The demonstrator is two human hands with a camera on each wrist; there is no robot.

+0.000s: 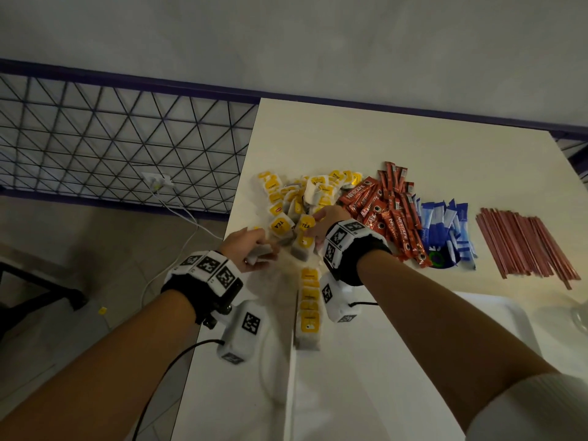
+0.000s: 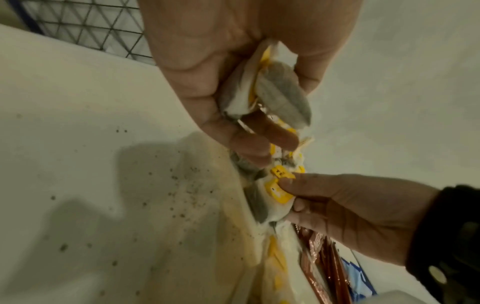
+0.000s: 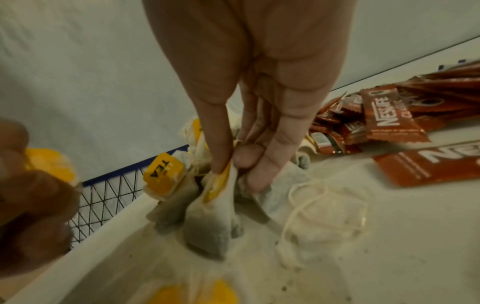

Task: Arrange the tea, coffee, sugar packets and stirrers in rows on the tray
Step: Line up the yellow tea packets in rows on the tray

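Observation:
A heap of yellow-tagged tea bags (image 1: 296, 198) lies at the table's far left, with red coffee sachets (image 1: 388, 214), blue sugar packets (image 1: 445, 230) and brown stirrers (image 1: 525, 246) to its right. One row of tea bags (image 1: 309, 310) lies on the white tray (image 1: 509, 303). My left hand (image 1: 257, 249) grips a couple of tea bags (image 2: 272, 92) at the heap's near edge. My right hand (image 1: 313, 229) pinches one tea bag (image 3: 215, 205) by its tagged end, just above the tray's far rim.
The table's left edge runs close to my left wrist. Beyond it are a tiled floor, a wire mesh fence (image 1: 111, 138) and a socket with white cables (image 1: 159, 183). A glass object (image 1: 580, 313) shows at the right edge.

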